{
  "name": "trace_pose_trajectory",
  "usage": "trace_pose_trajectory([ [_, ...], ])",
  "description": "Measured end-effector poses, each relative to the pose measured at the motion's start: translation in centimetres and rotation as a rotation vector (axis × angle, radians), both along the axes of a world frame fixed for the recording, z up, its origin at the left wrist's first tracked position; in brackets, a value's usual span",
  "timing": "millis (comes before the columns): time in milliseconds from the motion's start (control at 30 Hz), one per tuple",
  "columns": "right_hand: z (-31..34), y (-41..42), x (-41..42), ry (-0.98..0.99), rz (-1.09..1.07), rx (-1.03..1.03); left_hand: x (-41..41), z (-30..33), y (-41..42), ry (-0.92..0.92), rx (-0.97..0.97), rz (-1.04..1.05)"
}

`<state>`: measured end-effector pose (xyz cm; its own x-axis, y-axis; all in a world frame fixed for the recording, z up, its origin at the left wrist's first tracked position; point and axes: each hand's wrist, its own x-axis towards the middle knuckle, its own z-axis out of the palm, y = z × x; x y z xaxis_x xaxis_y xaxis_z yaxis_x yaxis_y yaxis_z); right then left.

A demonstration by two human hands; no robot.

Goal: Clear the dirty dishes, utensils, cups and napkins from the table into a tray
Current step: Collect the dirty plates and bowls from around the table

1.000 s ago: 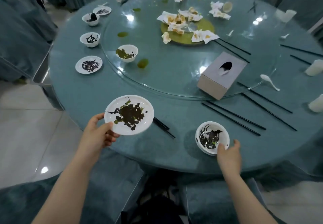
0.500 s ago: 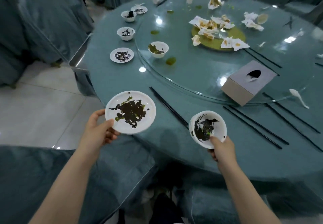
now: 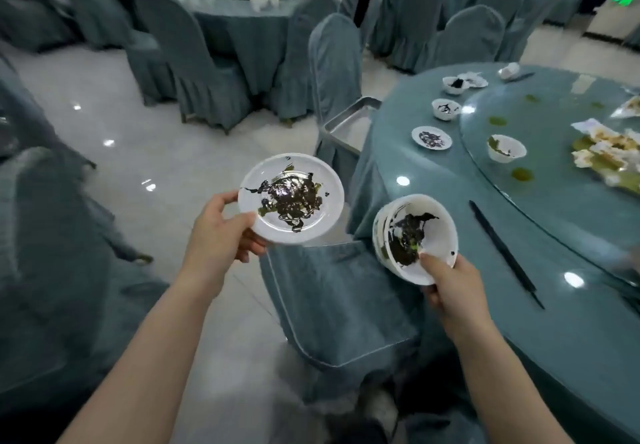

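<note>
Banquet-hall floor below: left hand (image 3: 221, 235) pinching dirty plate (image 3: 291, 197) level, right hand (image 3: 453, 287) gripping bowl (image 3: 415, 239) rim, likely bound for tray (image 3: 349, 121).

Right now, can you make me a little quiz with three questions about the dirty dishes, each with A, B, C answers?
1. Where is the metal tray?
A. on a chair seat beside the table
B. on the glass turntable
C. on the floor

2. What colour is the tablecloth?
A. red
B. blue-green
C. yellow

3. How is the bowl in the right hand sitting?
A. upside down
B. flat on the table
C. tilted, held in the air

Answers: 1 A, the tray rests on the covered chair at the table's edge. 2 B, the cloth is teal all over. 3 C, the thumb hooks over its rim and it leans, while the left hand grips the dirty plate.
</note>
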<state>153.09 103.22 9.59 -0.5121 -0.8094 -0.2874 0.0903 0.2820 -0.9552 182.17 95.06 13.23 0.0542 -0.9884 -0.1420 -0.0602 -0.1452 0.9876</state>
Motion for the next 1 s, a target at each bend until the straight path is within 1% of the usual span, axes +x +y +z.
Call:
trace_pose_trajectory([
  [100,1.1,-1.6,5.1,-0.035,0.128,-0.020,5.9,0.6,1.1,-0.001,-0.002,0.117],
  [233,2.2,-4.2,10.4,-0.026,0.220,-0.025,11.3,1.0,0.8,0.046,0.000,0.270],
  [333,2.2,-6.0,12.7,-0.032,0.251,-0.006,13.3,1.0,-0.7,0.062,-0.006,0.311],
  [467,2.0,-9.9,14.4,-0.052,0.227,0.019,15.3,1.2,-4.1,0.061,0.014,0.300],
  [633,0.5,-16.9,16.4,-0.160,0.172,0.052,18.1,1.3,-11.3,0.009,0.023,0.249],
  [767,-0.7,-23.8,16.8,-0.133,0.165,0.031,18.9,1.0,-19.2,0.003,0.020,0.216],
  [1000,-0.9,-34.7,15.6,-0.190,0.016,0.055,16.6,1.6,-32.4,-0.029,-0.015,0.118],
])
